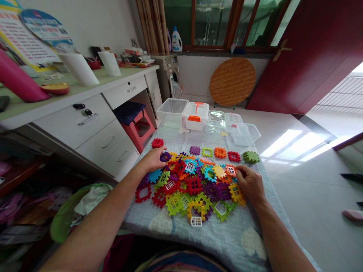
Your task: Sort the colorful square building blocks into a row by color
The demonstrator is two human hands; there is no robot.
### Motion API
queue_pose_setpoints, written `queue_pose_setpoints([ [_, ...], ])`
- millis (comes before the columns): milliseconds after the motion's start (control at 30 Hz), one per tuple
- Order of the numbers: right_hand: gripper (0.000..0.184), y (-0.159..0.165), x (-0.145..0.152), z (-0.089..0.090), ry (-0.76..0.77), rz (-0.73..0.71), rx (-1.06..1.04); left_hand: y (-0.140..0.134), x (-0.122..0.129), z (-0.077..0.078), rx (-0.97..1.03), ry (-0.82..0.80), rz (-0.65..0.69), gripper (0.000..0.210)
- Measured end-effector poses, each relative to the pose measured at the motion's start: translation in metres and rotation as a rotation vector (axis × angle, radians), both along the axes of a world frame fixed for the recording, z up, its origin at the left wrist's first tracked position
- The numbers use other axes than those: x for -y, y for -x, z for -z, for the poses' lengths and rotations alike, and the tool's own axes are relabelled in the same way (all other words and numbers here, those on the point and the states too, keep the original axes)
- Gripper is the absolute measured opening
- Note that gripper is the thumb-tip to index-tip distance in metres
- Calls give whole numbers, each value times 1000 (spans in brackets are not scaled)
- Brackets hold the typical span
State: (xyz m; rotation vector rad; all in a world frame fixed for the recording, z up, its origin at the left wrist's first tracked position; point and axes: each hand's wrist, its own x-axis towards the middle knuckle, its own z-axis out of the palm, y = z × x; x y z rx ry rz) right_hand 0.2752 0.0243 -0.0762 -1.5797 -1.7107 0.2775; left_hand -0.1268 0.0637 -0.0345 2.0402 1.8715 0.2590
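Note:
A heap of colourful plastic interlocking tiles point(194, 185) with notched edges lies on the cloth-covered table; some hold white window inserts. My left hand point(153, 158) is at the heap's left side, its thumb and fingers closed around the edge of a purple tile point(165, 156). On the right side, my right hand point(252, 183) has curled fingers pinching the edge of an orange tile point(230, 170) with a white window. A yellow tile point(237, 193) lies just below those fingers. Beyond my left hand sits a red stack of tiles point(157, 142).
Behind the heap lie a row of single tiles, among them an orange tile point(220, 152), and a green stack point(251, 156). Clear plastic boxes point(172, 113) and a lidded box with orange clasps point(195, 115) stand at the far edge. A desk point(93, 90) is left.

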Motion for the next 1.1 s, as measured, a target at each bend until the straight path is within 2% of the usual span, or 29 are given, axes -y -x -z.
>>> queue_pose_setpoints([
  [267,25,1,0,-1,-2,-3,-5,0,-7,0,-22,10,3,72],
  [467,25,1,1,-2,-15,1,0,1,-5,0,-3,-60,-5,67],
  [567,25,1,1,-3,-20,6,-2,1,-4,-1,89,-85,25,58],
  [733,25,0,1,-3,-13,6,5,5,-4,2,309,-31,27,31],
  [933,25,0,1,-3,-20,8,19,4,-6,-3,671,61,-94,42],
  [1100,25,1,0,-1,-18,-2,28,-7,-34,-18,605,118,-45,46],
])
